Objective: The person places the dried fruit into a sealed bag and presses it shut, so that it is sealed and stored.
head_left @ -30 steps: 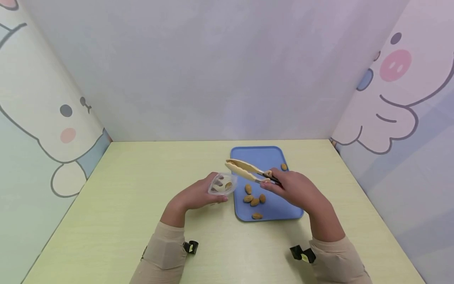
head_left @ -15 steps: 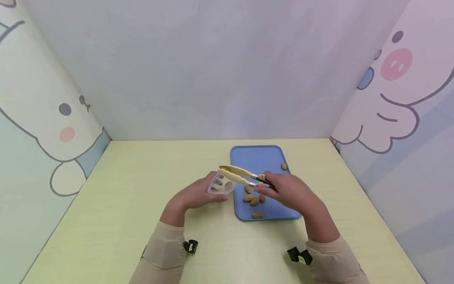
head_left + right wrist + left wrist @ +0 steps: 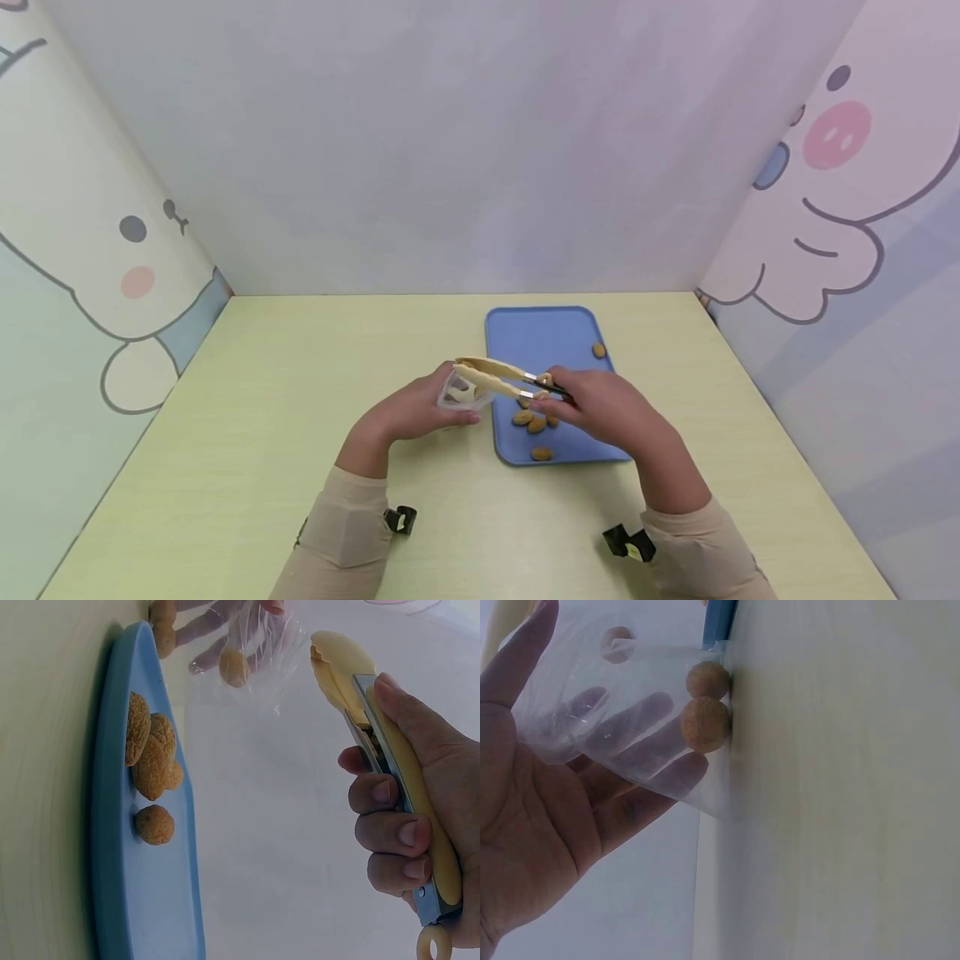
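My left hand (image 3: 408,412) holds a clear plastic bag (image 3: 480,405) mouth-up at the tray's left edge, thumb on one side and fingers behind it. In the left wrist view two brown nuts (image 3: 705,724) lie at the bag's bottom; another nut (image 3: 619,643) shows higher up within its outline. My right hand (image 3: 603,408) grips cream-tipped food tongs (image 3: 495,377) over the bag's mouth. The tong tips are close together, hiding part of the bag in the head view. Several wrinkled nuts (image 3: 152,766) lie on the blue tray (image 3: 169,915).
The tray stands right of centre on the pale wooden table (image 3: 300,367). One nut (image 3: 598,350) sits by its far right edge and another nut (image 3: 542,454) near its front edge. Cartoon-printed walls (image 3: 480,150) enclose the table's back and sides.
My right hand has carried the tongs leftward and slightly down from above the tray to above the bag's mouth. The left hand and bag have stayed nearly in place.
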`<state>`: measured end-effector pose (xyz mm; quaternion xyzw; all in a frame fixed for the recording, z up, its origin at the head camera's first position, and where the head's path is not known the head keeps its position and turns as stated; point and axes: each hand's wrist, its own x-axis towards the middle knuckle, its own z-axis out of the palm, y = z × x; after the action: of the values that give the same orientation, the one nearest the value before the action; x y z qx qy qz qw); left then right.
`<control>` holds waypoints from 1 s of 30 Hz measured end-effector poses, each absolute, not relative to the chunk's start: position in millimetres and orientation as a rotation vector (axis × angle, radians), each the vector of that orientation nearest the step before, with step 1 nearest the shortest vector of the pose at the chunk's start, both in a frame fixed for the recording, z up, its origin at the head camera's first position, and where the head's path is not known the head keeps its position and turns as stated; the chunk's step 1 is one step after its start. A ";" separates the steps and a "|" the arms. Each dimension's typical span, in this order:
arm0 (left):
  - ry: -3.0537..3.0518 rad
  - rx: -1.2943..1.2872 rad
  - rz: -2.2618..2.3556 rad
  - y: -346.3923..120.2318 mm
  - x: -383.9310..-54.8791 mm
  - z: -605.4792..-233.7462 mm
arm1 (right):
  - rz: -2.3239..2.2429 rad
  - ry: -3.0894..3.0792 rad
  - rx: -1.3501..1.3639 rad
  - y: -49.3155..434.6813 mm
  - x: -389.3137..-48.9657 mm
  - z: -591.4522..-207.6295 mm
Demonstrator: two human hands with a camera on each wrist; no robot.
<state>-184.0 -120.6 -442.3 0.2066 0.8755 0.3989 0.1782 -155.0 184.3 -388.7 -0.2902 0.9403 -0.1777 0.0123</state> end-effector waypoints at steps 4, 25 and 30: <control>2.465 0.590 1.149 -119.9 -183.3 -441.7 | -0.535 2.935 -0.906 183.4 -154.6 -389.6; 2.469 0.593 1.134 -119.2 -186.0 -443.8 | -0.615 2.981 -0.679 208.1 -153.3 -370.4; 2.474 0.593 1.124 -118.7 -186.3 -442.3 | -0.646 2.980 -0.630 218.6 -154.4 -368.2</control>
<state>-186.3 -118.7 -442.3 0.2098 0.8752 0.3974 0.1790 -154.4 218.6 -368.2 -0.2022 0.9570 -0.2075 0.0139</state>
